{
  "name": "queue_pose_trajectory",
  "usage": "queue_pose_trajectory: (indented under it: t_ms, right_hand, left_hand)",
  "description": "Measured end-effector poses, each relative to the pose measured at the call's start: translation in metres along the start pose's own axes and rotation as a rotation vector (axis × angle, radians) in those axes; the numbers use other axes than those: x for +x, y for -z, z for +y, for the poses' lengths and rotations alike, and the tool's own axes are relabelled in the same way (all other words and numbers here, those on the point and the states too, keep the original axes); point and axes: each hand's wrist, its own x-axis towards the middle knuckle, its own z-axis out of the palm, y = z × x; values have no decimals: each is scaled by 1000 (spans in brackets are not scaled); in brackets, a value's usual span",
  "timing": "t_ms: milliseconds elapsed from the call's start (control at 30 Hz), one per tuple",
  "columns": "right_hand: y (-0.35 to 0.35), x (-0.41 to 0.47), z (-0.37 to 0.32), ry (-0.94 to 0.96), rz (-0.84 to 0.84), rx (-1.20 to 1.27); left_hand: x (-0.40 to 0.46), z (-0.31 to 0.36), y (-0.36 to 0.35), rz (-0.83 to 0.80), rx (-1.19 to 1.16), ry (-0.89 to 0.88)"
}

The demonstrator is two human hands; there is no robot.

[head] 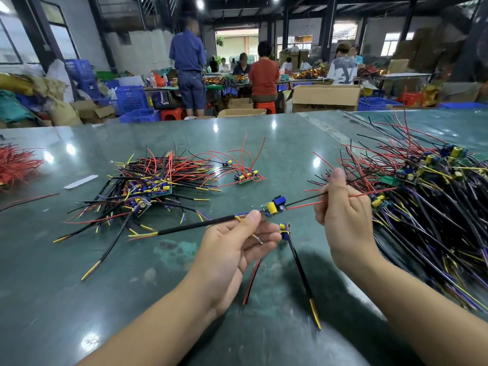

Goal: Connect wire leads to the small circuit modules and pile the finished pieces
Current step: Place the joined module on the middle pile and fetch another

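two hands hold one green circuit module [274, 206]: left hand [235, 241] pinches it, right hand [340, 204] grips its red and black leads [303, 203].

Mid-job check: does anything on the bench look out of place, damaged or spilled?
Nothing looks damaged or spilled. One oddity: a second module with its black lead hangs below the left hand while both hands work the held module. A white strip lies loose on the table by the left pile.

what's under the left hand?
Below the left hand: a second circuit module at its fingertips, its black lead and a red-black wire pair over the green table. The palm covers their upper ends.
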Motion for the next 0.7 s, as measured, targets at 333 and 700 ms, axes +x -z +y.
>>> queue_pose_trajectory:
  t_ms: [333, 700]
  right_hand:
    - [13, 8, -3, -94, 53, 115]
    - [21, 12, -17, -752, -28, 737]
  left_hand:
    - [17, 17, 25, 384, -11, -79]
    - [23, 21, 30, 354, -276, -186]
